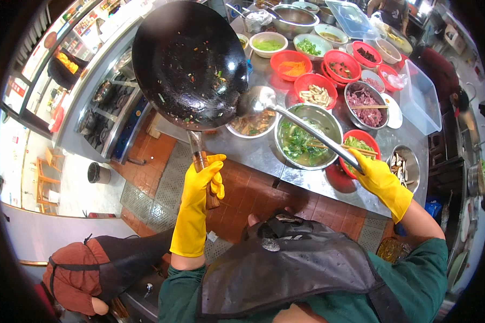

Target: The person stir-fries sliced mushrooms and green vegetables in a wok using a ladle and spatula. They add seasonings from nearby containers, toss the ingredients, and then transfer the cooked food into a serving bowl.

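Note:
My left hand (205, 179), in a yellow rubber glove, grips the wooden handle of a black wok (190, 68). The wok is tilted, and scraps of food cling to its inner surface. In my right hand (376, 177), gloved alike, is the long handle of a metal ladle (262, 99), whose bowl is at the wok's lower right rim. Beneath the wok and ladle, a white bowl of cooked food (250, 124) stands on the steel table (262, 157), partly hidden. Under the ladle's handle sits a steel basin of leafy greens in liquid (293, 151), with chopsticks across its edge.
Red plastic baskets (292, 74) and bowls of cut ingredients crowd the table, beside a steel bowl of raw meat (363, 117) and a clear plastic bin (420, 101). A stove (109, 101) stands at left. A person in a dark apron (81, 266) is at lower left.

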Demonstrator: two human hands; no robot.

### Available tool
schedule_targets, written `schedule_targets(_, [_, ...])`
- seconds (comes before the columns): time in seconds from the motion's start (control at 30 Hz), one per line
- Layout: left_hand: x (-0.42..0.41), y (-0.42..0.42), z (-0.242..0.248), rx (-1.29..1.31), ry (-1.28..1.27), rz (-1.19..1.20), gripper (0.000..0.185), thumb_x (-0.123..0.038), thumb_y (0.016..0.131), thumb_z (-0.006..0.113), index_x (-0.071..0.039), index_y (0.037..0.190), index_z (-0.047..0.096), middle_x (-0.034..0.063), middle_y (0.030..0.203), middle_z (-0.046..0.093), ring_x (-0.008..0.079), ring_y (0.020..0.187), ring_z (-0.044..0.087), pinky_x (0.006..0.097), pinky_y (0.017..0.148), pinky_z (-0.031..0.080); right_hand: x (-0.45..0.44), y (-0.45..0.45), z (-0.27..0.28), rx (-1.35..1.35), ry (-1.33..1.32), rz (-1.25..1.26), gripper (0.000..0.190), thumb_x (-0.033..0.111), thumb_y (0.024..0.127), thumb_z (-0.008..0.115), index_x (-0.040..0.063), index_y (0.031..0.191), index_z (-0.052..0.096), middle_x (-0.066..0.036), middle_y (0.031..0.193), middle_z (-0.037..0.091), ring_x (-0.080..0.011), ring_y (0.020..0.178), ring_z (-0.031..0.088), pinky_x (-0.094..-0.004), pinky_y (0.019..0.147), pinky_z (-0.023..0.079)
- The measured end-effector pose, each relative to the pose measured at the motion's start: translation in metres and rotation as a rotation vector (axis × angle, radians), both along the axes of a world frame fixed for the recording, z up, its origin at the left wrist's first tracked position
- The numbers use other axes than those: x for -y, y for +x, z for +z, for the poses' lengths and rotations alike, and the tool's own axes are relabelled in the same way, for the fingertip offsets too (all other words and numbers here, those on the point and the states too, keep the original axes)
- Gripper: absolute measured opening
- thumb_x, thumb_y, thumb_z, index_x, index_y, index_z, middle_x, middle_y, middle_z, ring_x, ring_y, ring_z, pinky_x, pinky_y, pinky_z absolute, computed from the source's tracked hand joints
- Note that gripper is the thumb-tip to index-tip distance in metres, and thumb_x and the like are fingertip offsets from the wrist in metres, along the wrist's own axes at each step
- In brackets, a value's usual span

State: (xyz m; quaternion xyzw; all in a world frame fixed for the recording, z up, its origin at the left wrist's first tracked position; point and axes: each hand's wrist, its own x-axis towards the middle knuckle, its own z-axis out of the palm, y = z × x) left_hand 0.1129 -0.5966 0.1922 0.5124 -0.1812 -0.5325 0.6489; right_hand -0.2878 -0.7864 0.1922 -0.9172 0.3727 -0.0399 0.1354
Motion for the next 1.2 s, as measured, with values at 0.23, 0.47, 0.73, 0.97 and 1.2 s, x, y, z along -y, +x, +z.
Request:
schedule_targets(0.23, [-0.006,-0.012,0.012,0.091,0.043,-0.012,0.030,-0.009,0.091,0.064,0.005,0.116,0.057,0.0035,0.060,0.055,0.0125,0.040,0.050,0.0269,0.040,0.046,0.028,0.105,-0.014,0.298,-0.094,0.024,0.047,0.022,0.090,0.065,0.013,0.134,0.049,-0.022,0.087,0.065,-0.0393,0.074,0.064,-0.0456,0.063,0.050])
schedule_targets(0.47, [-0.016,-0.009,0.014,0.080,0.053,0.011,0.028,-0.008,0.092,0.062,0.004,0.117,0.057,0.0022,0.058,0.053,0.0108,0.039,0.047,0.0267,0.039,0.045,-0.027,0.010,-0.005,0.089,0.067,-0.033,0.052,0.017,0.090,0.064,0.015,0.139,0.047,-0.021,0.102,0.067,-0.0374,0.091,0.067,-0.0412,0.074,0.054])
schedule_targets(0.73, [-0.003,-0.023,0.022,0.046,0.049,0.010,0.028,-0.008,0.091,0.062,0.005,0.116,0.057,0.0021,0.057,0.053,0.0104,0.039,0.047,0.0265,0.038,0.043,-0.001,0.118,0.038,0.214,0.296,-0.019,0.044,0.027,0.094,0.059,0.014,0.135,0.049,-0.022,0.092,0.066,-0.0395,0.083,0.065,-0.0449,0.071,0.052])
schedule_targets(0.97, [-0.009,-0.011,0.020,-0.044,-0.043,0.067,0.031,-0.008,0.090,0.065,0.006,0.115,0.057,0.0035,0.061,0.055,0.0134,0.041,0.051,0.0273,0.039,0.046,-0.001,-0.003,-0.012,0.164,0.065,0.032,0.056,0.013,0.089,0.064,0.016,0.142,0.045,-0.017,0.105,0.067,-0.0368,0.088,0.068,-0.0411,0.076,0.054])
schedule_targets(1.2, [-0.023,-0.014,0.001,-0.554,-0.311,0.020,0.034,-0.016,0.102,0.043,0.006,0.126,0.052,-0.0024,0.059,0.044,0.0070,0.041,0.039,0.0254,0.039,0.037,-0.029,0.117,0.056,0.578,1.391,-0.026,0.047,0.028,0.094,0.060,0.000,0.132,0.056,0.000,0.061,0.056,-0.0092,0.047,0.049,-0.0223,0.046,0.040])
